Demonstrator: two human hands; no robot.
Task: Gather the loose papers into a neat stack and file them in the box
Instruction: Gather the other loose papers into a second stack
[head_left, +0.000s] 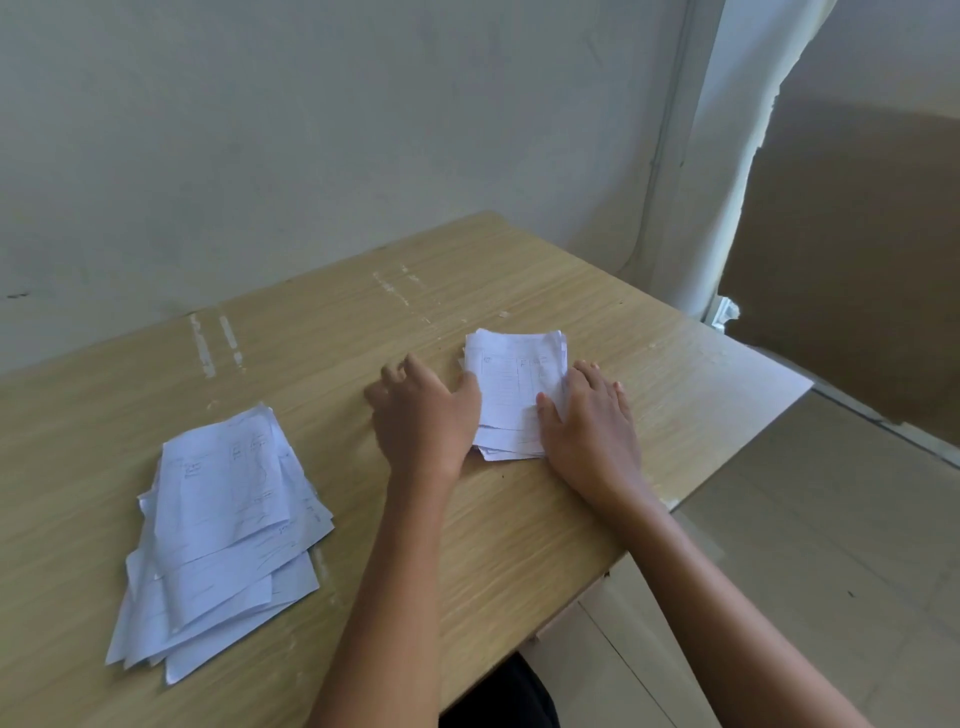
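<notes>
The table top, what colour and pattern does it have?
Light yellowish wood grain table top, seen in the head view.

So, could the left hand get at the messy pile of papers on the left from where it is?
Probably yes. The left hand rests beside the small stack, and only bare table lies between it and the messy pile.

On the table (519, 519) a small stack of papers (514, 384) lies toward the far right. The left hand (426, 415) rests on the table just left of it, the right hand (592, 421) on its right edge. A loose pile of papers (218, 535) lies near left, well apart.
</notes>
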